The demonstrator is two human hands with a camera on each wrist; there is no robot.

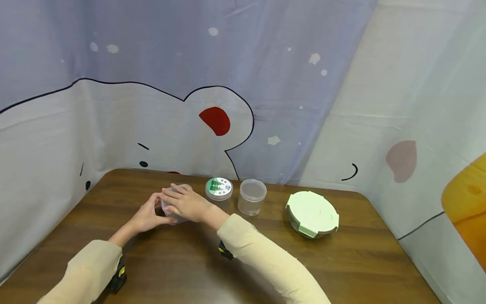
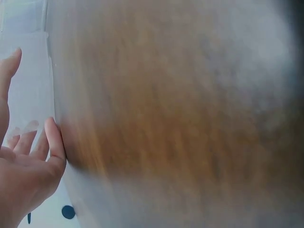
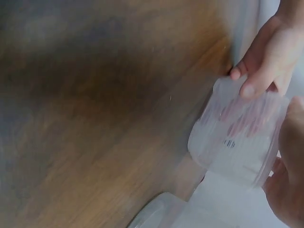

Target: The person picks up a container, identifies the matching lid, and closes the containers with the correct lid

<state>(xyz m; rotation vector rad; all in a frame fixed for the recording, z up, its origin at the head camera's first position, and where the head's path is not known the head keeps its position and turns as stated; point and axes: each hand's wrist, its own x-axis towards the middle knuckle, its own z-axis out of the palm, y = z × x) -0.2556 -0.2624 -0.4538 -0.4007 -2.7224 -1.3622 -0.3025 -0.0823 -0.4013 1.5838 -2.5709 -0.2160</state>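
Note:
Close to the table's far left, my left hand [image 1: 147, 216] holds a clear plastic container [image 3: 237, 137], its thumb on the near side and its fingers around the far side. My right hand [image 1: 188, 204] lies over the container's top, with thumb and fingers gripping around that end. In the right wrist view the container's wall is see-through, with small dark marks on it. The left wrist view shows the left hand [image 2: 33, 166] spread around the clear wall. How the top sits is hidden under the right hand.
Right of the hands stands a clear jar with a green and white lid [image 1: 219, 187], partly behind the right wrist. Beside it is a clear jar [image 1: 252, 197]. Farther right sits a round container with a pale green clip lid [image 1: 313, 212]. A printed curtain [image 1: 284, 105] hangs behind the wooden table [image 1: 182, 270].

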